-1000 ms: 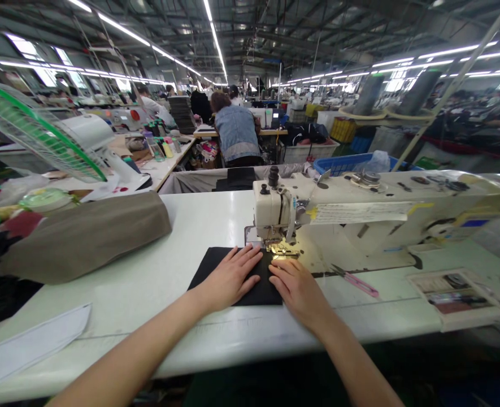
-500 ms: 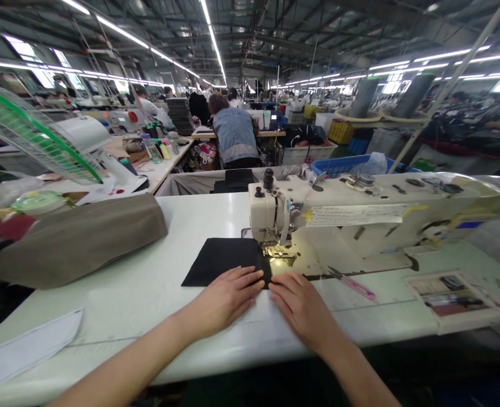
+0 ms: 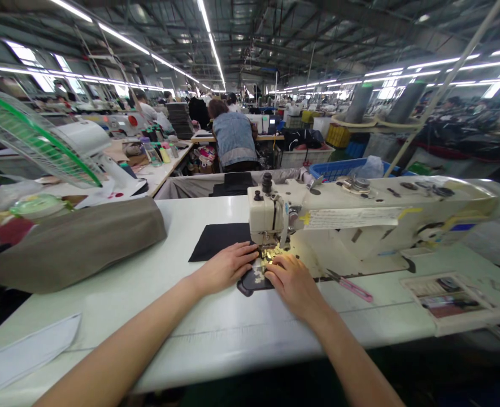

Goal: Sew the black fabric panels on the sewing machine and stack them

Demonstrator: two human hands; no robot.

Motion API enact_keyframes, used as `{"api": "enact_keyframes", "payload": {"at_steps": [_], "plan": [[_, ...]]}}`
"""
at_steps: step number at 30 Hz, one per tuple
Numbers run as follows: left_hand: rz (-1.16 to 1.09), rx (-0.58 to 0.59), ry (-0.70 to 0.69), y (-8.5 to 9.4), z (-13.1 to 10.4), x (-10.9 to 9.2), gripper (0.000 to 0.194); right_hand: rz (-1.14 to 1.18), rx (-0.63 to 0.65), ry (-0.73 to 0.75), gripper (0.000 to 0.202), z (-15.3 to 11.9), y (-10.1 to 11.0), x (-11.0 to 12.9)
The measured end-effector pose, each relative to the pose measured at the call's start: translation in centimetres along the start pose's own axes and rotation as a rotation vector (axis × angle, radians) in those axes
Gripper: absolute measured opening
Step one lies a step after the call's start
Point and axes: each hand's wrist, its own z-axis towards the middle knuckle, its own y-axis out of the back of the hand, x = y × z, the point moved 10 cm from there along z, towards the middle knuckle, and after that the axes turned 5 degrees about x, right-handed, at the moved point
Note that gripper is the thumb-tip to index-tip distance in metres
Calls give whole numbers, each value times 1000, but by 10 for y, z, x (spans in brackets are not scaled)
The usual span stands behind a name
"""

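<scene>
A black fabric piece (image 3: 218, 240) lies flat on the white table, its right edge running under the head of a sewing machine (image 3: 270, 217). My left hand (image 3: 228, 264) rests flat near the fabric's front right corner, fingers stretched out towards the needle area. My right hand (image 3: 294, 282) is at the right of the lit presser foot, its fingers extended forward and slightly bent over the metal plate; its fingertips are partly hidden. Bare machine bed plate (image 3: 256, 278) shows between the two hands. Pink-handled thread snips (image 3: 353, 287) lie right of my right hand.
A folded grey-brown fabric (image 3: 80, 243) lies at the left, with a white pattern piece (image 3: 29, 350) in front of it. A fan (image 3: 38, 138) stands behind. At the right is a small picture panel (image 3: 448, 299). A person in a denim vest (image 3: 235, 135) sits ahead.
Both hands have moved forward, away from me. The black fabric has slid the same way beneath the machine head, uncovering the bed plate in front.
</scene>
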Motion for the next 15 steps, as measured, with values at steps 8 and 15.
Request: {"api": "enact_keyframes", "payload": {"at_steps": [8, 15], "plan": [[11, -11, 32, -2, -1, 5, 40, 130, -40, 2, 25, -30, 1, 6], [3, -3, 46, -3, -2, 4, 40, 128, -35, -16, 26, -33, -2, 7]]}}
